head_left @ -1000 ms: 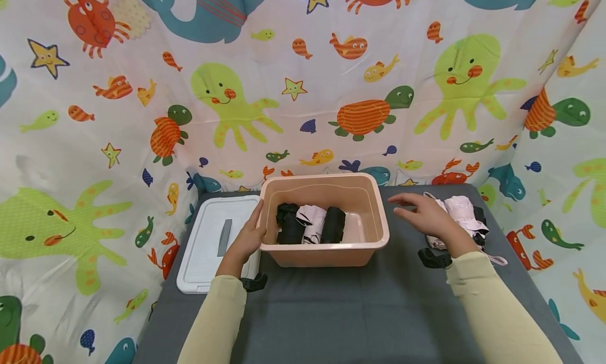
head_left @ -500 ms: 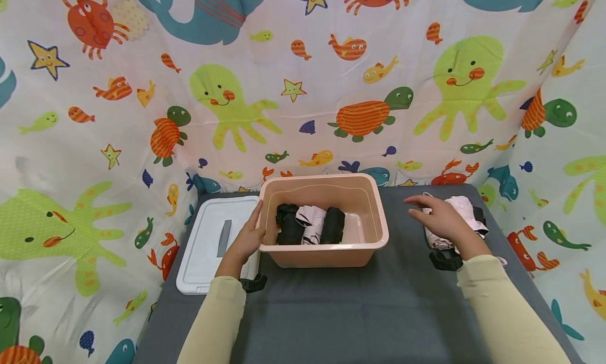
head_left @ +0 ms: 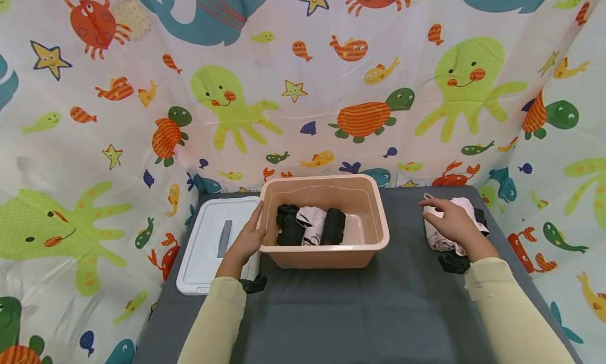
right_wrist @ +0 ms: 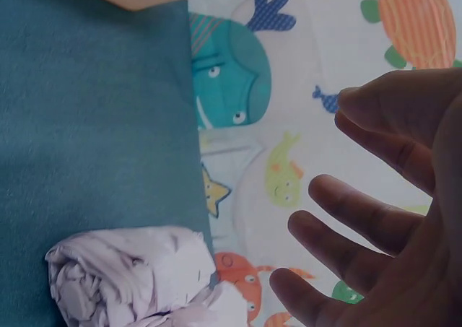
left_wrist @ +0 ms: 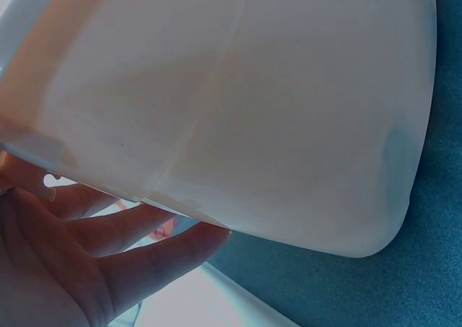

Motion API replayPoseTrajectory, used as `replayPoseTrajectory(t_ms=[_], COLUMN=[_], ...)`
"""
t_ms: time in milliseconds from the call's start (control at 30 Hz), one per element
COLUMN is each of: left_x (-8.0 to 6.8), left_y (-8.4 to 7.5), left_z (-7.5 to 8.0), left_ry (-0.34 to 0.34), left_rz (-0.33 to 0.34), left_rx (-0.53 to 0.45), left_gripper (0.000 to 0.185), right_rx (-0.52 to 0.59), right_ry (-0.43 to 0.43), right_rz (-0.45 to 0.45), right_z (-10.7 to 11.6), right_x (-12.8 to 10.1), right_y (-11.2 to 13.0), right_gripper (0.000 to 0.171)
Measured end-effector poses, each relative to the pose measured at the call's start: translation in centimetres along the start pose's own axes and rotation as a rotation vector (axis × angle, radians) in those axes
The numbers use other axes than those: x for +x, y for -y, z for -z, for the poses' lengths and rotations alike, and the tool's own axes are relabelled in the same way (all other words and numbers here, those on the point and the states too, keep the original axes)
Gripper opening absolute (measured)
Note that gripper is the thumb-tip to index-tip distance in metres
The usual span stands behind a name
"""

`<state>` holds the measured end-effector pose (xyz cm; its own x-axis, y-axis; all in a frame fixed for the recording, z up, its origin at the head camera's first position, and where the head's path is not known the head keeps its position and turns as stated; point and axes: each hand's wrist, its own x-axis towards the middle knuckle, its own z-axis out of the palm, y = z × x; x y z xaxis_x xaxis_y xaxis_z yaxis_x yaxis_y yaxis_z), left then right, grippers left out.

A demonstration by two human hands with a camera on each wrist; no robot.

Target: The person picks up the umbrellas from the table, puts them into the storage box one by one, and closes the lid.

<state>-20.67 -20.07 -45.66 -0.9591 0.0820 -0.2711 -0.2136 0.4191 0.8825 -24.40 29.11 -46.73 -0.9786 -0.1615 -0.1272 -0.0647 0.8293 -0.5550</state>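
A peach plastic bin (head_left: 326,258) stands in the middle of the table. Inside it lie a black rolled fabric bundle (head_left: 290,230), a pale pink one with black trim (head_left: 311,224) and another black one (head_left: 333,227), side by side. My left hand (head_left: 248,238) touches the bin's left side with its fingers extended; the left wrist view shows the fingers (left_wrist: 159,258) against the outer wall. My right hand (head_left: 452,224), fingers spread and holding nothing, hovers over pale pink rolled bundles (head_left: 437,240) at the table's right, partly covering them. One pink bundle (right_wrist: 133,273) shows below the hand in the right wrist view.
A white lid (head_left: 203,253) with a grey handle (head_left: 224,238) lies left of the bin, partly behind the left hand. Something black (head_left: 480,216) sits beside the pink bundles. A sea-animal printed curtain (head_left: 303,64) hangs behind the grey table (head_left: 360,316) and along its sides.
My right hand has moved rightward, from beside the bin to above the pink bundles. The left hand has stayed at the bin's left side, and the bin has not moved.
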Motion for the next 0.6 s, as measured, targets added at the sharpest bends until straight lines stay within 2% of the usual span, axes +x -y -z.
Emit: replayPoseTrajectory(t_ms=[267, 600], left_x=[2.4, 2.5], left_y=[3.0, 3.4], left_z=[-0.1, -0.2], left_ry=[-0.017, -0.037], left_rz=[0.019, 0.016], left_rx=[-0.026, -0.036], left_gripper=[0.075, 0.075], right_rx=[-0.013, -0.032], right_ry=[-0.01, 0.006], right_rz=[-0.01, -0.056], right_z=[-0.1, 0.3], right_x=[-0.3, -0.5], right_y=[-1.5, -3.3], right_gripper=[0.046, 0.048])
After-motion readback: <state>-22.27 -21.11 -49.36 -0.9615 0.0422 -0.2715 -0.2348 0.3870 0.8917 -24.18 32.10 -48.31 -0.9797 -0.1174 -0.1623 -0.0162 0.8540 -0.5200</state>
